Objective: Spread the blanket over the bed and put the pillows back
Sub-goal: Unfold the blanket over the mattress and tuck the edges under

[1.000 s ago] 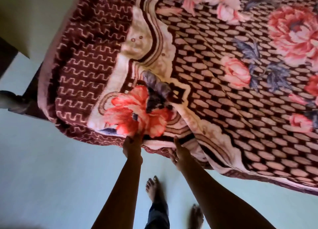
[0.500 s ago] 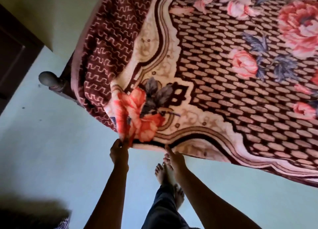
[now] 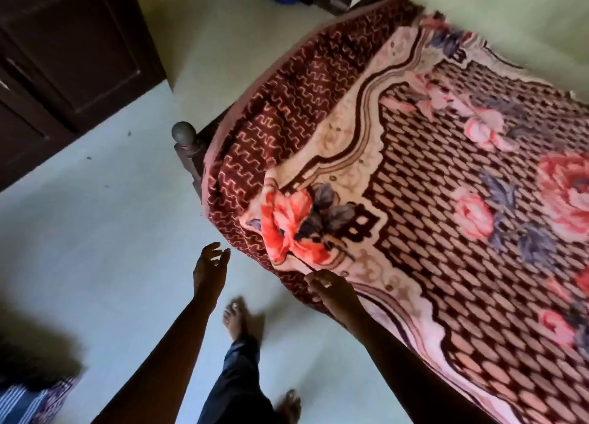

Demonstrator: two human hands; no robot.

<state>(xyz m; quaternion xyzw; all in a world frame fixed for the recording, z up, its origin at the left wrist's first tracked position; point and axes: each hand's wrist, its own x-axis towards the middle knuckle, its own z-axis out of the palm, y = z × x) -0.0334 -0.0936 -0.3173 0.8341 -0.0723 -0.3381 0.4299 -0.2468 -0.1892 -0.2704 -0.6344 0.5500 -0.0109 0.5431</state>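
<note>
Blanket [image 3: 430, 200]: dark red, with a cream wavy border and pink and red flowers. It lies spread over the bed and fills the right half of the view from near to far.
Blanket's left side: hangs down over the edge of the bed in folds. The near left corner, with the big red flower, droops toward the floor [image 3: 95, 232].
Bed [image 3: 194, 162]: only a bit of dark wooden frame shows at the left, beside the hanging blanket, topped by a round knob [image 3: 182, 132].
Left hand [image 3: 208, 273]: held over the floor just left of the drooping corner, apart from the blanket. Its fingers are spread and loosely bent, holding nothing.
Right hand [image 3: 331, 288]: at the blanket's near hem, just below the red flower and touching the cloth. The fingers are bent at the hem; whether they pinch it cannot be told.
Feet: one bare foot [image 3: 237, 320] stands on the floor between the two arms, with a dark trouser leg [image 3: 236, 382] above it. The other foot [image 3: 290, 404] is nearer and blurred.
Cupboard [image 3: 63, 57]: dark wood, far left, standing on the pale floor.
Striped cloth [image 3: 32, 398]: near left corner, blurred; what it is cannot be told.
Wall [image 3: 510, 18]: pale green, beyond the bed at the far right.
</note>
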